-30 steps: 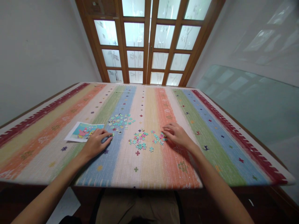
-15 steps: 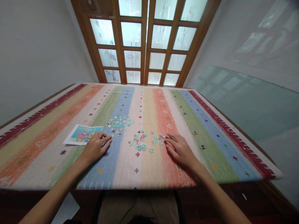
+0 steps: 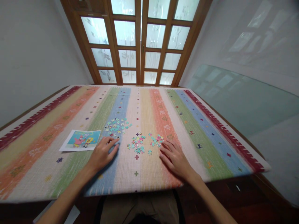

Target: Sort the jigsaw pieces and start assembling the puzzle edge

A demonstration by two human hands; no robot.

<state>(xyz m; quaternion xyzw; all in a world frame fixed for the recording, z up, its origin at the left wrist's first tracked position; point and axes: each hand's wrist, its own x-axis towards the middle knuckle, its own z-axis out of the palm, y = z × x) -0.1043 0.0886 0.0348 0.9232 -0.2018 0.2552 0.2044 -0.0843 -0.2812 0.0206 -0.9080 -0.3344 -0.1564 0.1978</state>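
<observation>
My left hand (image 3: 102, 153) lies flat on the striped tablecloth (image 3: 149, 174), fingers spread, holding nothing. Its fingertips are just below a scatter of mostly teal puzzle pieces (image 3: 116, 125). My right hand (image 3: 174, 157) also rests flat and open. Its fingertips touch the right edge of a second cluster of pink and teal pieces (image 3: 144, 143). A printed cartoon reference picture (image 3: 81, 140) lies to the left of my left hand.
The table reaches back to wooden doors with frosted glass panes (image 3: 137, 43). A sheet of glass (image 3: 245, 99) leans against the wall on the right. A white wall stands on the left. My lap shows under the table's near edge.
Both hands slid back toward me and flattened. The left hand uncurled and came off the edge of the picture. The view tilted slightly left and down.
</observation>
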